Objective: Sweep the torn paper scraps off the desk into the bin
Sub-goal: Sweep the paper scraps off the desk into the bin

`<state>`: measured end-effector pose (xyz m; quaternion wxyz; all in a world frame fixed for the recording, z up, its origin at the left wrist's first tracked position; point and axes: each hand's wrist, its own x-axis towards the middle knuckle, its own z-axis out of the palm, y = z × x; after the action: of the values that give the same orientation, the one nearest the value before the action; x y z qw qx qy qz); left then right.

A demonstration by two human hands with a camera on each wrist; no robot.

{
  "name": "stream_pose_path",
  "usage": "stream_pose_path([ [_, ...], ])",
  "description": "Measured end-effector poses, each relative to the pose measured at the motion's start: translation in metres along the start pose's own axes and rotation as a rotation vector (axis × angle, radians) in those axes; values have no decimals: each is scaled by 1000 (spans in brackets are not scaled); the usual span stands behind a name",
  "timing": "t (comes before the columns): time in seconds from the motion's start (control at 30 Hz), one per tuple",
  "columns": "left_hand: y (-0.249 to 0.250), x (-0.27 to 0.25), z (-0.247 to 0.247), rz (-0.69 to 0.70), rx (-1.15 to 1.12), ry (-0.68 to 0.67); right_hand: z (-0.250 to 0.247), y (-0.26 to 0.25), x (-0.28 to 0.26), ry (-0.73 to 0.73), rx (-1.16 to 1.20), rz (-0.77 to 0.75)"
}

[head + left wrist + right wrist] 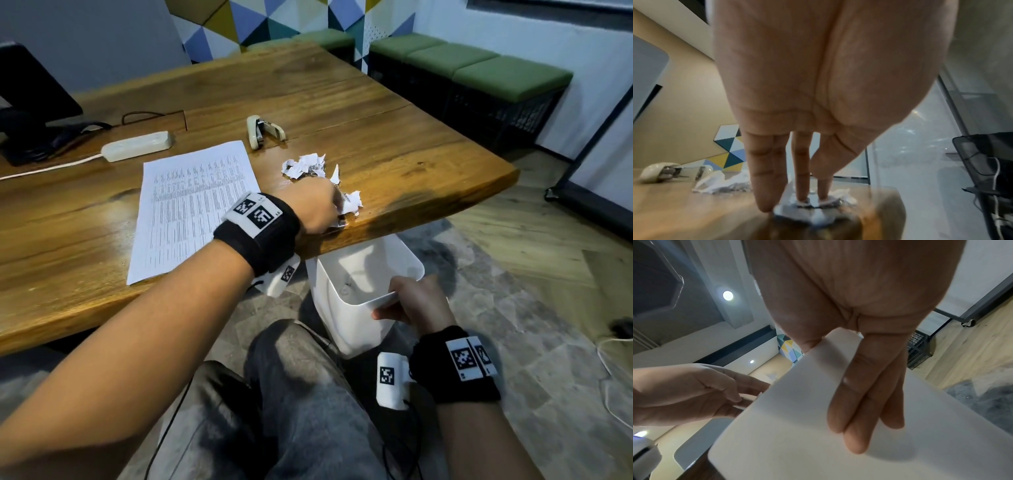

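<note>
- Wooden desk (342,102) across the upper half of the head view, its near right corner jutting over the floor.
- Green-cushioned bench (479,68) against the far wall, well apart from the desk.
- Dark monitor base (30,102) at the desk's far left edge.
- White bin (342,308) below the desk's near edge, tilted, its mouth under the corner where the scraps lie; inside bare as far as visible.
- Printed sheet (191,205) flat on the desk, just left of the scraps.
- Left hand (315,205) on the desktop by the near edge, fingers (764,178) straight and pointing down in the left wrist view, tips pressing on crumpled scraps at the rim; gripping nothing.
- Right hand (418,301) clasping the bin's near rim, thumb inside, fingers (865,402) laid flat along the outer wall in the right wrist view.
- Torn paper scraps (308,166) in two loose clusters on the desk near the right corner: one heap beyond the left hand, another touching its fingertips right at the edge above the bin.
- White power strip (137,145) behind the printed sheet, its cord trailing left.
- Beige stapler (262,132) lying open behind the scraps, apart from them.
</note>
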<state>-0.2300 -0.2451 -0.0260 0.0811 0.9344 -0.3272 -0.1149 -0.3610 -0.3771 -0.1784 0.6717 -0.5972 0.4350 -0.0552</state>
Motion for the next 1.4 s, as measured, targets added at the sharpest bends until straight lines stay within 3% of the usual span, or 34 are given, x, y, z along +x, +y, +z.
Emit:
stream_pose_path([
  [0.17,10,-4,9,48,-16,-4,-2,0,-2,-2,7,-6],
  [0.3,6,1,0,26,-13,108,-3,-1,-1,3,30,0],
  [0.43,5,5,3,33,-54,21,-4,-3,-3,3,29,5],
  [0.63,9,1,14,107,-59,22,-3,-3,-2,13,45,-11],
  [0.83,11,2,1,92,-146,143,-2,-3,-3,6,38,-10],
  [1.0,13,8,11,80,-96,23,-2,-2,2,3,41,-10],
  [1.3,19,22,5,105,-138,87,-5,3,7,10,57,-12],
  [1.4,25,28,7,68,-86,20,-4,2,6,12,57,-15],
])
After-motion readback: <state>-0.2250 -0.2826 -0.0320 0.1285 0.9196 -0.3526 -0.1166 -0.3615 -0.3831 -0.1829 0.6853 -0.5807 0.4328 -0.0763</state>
